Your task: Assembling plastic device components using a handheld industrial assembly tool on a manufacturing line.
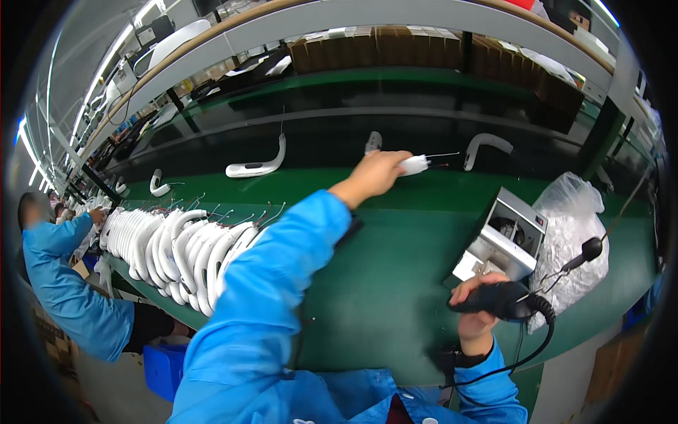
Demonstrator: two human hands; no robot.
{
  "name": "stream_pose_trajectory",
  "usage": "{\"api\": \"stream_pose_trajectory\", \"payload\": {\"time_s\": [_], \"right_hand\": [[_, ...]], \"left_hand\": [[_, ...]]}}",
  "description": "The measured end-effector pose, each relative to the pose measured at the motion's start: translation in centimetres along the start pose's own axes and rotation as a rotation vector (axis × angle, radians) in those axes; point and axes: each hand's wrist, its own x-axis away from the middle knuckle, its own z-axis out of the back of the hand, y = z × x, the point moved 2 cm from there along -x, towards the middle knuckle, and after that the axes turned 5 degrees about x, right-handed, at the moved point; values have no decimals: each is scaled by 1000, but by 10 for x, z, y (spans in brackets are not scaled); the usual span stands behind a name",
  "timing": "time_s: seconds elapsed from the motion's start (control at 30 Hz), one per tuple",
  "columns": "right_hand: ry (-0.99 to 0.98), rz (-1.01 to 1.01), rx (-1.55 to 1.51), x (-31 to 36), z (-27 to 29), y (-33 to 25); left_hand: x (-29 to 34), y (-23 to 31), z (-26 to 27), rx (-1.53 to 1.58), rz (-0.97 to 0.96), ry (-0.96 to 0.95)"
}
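Note:
My left hand (pixel 379 173) is stretched out over the far side of the green bench, closed around a white plastic piece (pixel 414 165) with thin wires sticking out of its end. Just beyond the fingers shows a rounded grey-white end (pixel 373 142); I cannot tell whether it belongs to the same piece. At the near right, my right hand (pixel 474 321) grips a black electric screwdriver (pixel 494 299) with a coiled cord (pixel 545 332). Right behind that hand stands a metal box-shaped screw feeder (pixel 510 237).
A row of white curved pieces with wires (pixel 187 251) covers the bench's left side. More curved pieces (pixel 256 168) lie on the dark conveyor (pixel 325 134). A clear bag of white parts (pixel 572 240) sits beside the feeder. Another person (pixel 78 283) works at far left, near a blue bin (pixel 164 369).

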Motion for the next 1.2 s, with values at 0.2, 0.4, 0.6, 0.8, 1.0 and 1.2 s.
{"api": "stream_pose_trajectory", "payload": {"time_s": [0.2, 0.4, 0.6, 0.8, 1.0, 1.2], "right_hand": [[138, 160, 54, -13, 6, -10], [75, 210, 229, -13, -2, -8], [47, 168, 285, -10, -3, 1], [73, 95, 222, -7, -4, 0], [81, 99, 200, -7, -2, 7], [94, 83, 247, -9, -2, 3]], "left_hand": [[144, 88, 81, -20, -191, -469], [253, 155, 82, -37, -231, -682], [232, 141, 122, 21, -81, -477], [166, -36, 175, -360, 442, -212], [158, -185, 161, -659, 796, -200], [167, -231, 158, -459, 742, -280]]}}
